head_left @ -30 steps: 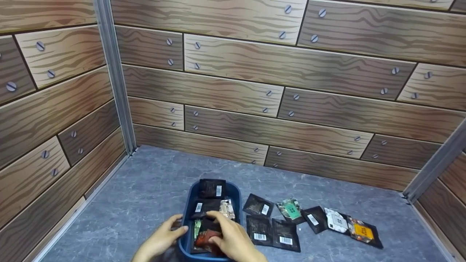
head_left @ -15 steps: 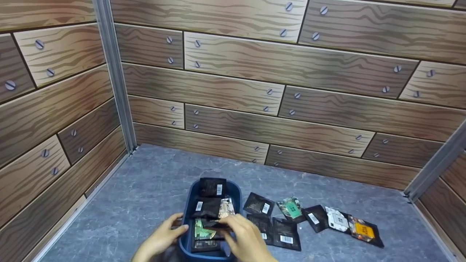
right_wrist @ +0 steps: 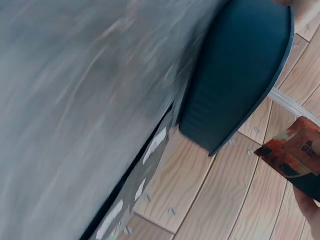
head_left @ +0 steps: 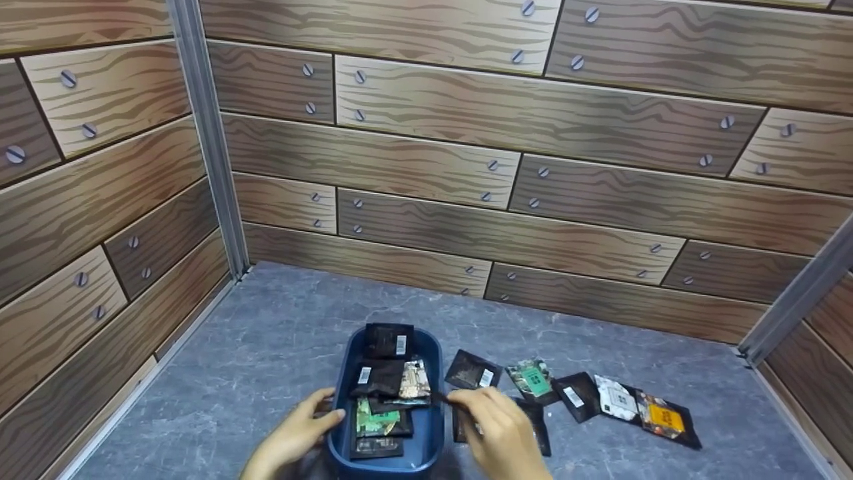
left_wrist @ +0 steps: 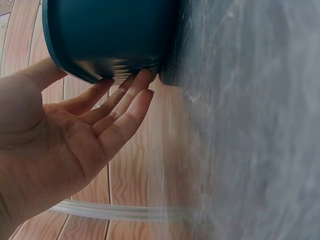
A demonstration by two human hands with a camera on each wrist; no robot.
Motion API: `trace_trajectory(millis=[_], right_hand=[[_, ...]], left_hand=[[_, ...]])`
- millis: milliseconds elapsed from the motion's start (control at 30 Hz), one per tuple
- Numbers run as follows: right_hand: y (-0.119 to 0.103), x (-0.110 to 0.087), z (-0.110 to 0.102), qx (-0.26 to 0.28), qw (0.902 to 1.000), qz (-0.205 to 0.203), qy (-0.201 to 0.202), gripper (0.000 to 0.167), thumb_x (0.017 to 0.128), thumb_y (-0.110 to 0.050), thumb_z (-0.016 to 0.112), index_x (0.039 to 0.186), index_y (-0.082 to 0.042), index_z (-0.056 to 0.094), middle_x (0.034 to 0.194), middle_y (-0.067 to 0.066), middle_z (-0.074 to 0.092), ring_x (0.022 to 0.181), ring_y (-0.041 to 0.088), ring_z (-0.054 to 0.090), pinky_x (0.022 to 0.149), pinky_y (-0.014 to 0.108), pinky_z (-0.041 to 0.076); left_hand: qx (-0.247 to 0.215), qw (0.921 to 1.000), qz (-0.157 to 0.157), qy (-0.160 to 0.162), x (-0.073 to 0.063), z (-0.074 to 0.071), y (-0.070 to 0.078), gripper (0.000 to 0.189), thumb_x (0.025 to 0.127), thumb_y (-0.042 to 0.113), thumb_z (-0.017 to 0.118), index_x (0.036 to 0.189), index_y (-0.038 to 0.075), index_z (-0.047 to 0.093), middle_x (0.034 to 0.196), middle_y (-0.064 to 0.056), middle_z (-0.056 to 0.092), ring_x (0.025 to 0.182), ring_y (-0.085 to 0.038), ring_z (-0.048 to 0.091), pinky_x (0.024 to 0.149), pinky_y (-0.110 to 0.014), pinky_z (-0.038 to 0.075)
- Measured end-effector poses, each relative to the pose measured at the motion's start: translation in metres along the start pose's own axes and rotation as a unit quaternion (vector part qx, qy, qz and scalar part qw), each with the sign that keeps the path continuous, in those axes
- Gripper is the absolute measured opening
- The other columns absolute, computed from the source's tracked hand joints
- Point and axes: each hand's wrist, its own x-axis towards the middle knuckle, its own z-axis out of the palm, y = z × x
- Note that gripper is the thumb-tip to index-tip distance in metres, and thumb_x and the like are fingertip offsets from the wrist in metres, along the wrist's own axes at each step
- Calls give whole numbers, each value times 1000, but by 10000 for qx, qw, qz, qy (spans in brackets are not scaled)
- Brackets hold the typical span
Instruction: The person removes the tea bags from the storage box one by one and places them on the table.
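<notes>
My left hand [head_left: 293,430] steadies a dark blue plastic bin [head_left: 422,441], its thumb at the rim and its fingers against the outer wall. In the left wrist view those fingertips [left_wrist: 146,75] lie along the bin's ribbed side. My right hand [head_left: 503,430] is just right of the bin and pinches a small flat packet. The right wrist view shows this packet [right_wrist: 286,156] with a red-orange and dark green face, raised above the table. Inside the bin lie several packets, among them a green one [head_left: 377,421], a cream one [head_left: 414,380] and a black one with a barcode [head_left: 378,378].
Right of the bin, several packets lie on the grey marbled table [head_left: 300,320]: a barcode-side-up black one [head_left: 472,370], a green one [head_left: 533,380], a white one [head_left: 616,400] and an orange one [head_left: 666,421]. Wood-patterned walls [head_left: 426,147] enclose the table.
My right hand has lifted the red-orange packet out of the bin and moved right, over the bin's right rim. The green packet beneath is uncovered. My left hand stays at the bin.
</notes>
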Motion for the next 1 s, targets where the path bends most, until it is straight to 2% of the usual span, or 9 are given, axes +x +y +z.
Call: trace_trajectory(millis=[167, 400, 467, 600, 800, 900, 1000], right_hand=[[16, -12, -15, -329, 9994, -95, -9, 21, 86, -10, 60, 102, -9, 74, 97, -1, 71, 81, 14, 65, 74, 26, 53], [44, -41, -34, -820, 9958, -185, -372, 39, 76, -3, 51, 107, -8, 74, 101, 3, 72, 84, 17, 66, 73, 30, 54], [52, -51, -40, -956, 9937, -157, -560, 41, 77, -3, 48, 109, -8, 74, 102, 3, 72, 84, 17, 66, 72, 31, 54], [67, -70, -51, -1268, 9882, -109, -857, 38, 86, -9, 44, 108, -8, 74, 103, 3, 72, 84, 19, 65, 72, 34, 53], [88, -88, -63, -1652, 9813, -229, -956, 44, 100, -19, 33, 106, -9, 75, 103, 3, 71, 84, 20, 65, 67, 35, 52], [94, -91, -70, -1732, 9772, -132, -1225, 37, 95, -14, 41, 107, -10, 76, 104, 3, 71, 84, 19, 64, 65, 35, 52], [98, -93, -77, -1752, 9704, -83, -1657, 35, 77, -5, 60, 108, -9, 75, 105, 5, 71, 85, 21, 63, 65, 36, 53]], left_hand=[[47, 9999, 101, 47, -1, 0, 0, 59, 102, 14, 55, 141, -21, 29, 127, -35, 51, 118, -48, 52, 87, -49, 55], [122, 9999, 82, 92, 0, -1, 3, 57, 102, 13, 55, 140, -21, 31, 128, -36, 50, 120, -50, 50, 88, -49, 55], [124, 9998, 120, 76, 1, -1, 2, 57, 102, 13, 55, 140, -21, 31, 128, -37, 50, 119, -50, 51, 87, -49, 55], [100, 9999, 112, -1, 1, -1, 0, 58, 102, 14, 54, 141, -22, 29, 128, -37, 49, 119, -50, 51, 87, -50, 55], [12, 10000, 42, -74, 1, -1, 0, 60, 103, 15, 53, 141, -22, 27, 128, -36, 50, 119, -49, 51, 86, -50, 55], [-7, 10000, -48, -59, 0, -2, 1, 61, 102, 17, 55, 142, -21, 27, 129, -34, 50, 120, -49, 51, 86, -50, 55], [-6, 9999, -135, -59, 0, -2, 1, 62, 102, 18, 55, 143, -20, 28, 129, -34, 50, 121, -50, 50, 87, -50, 54]])
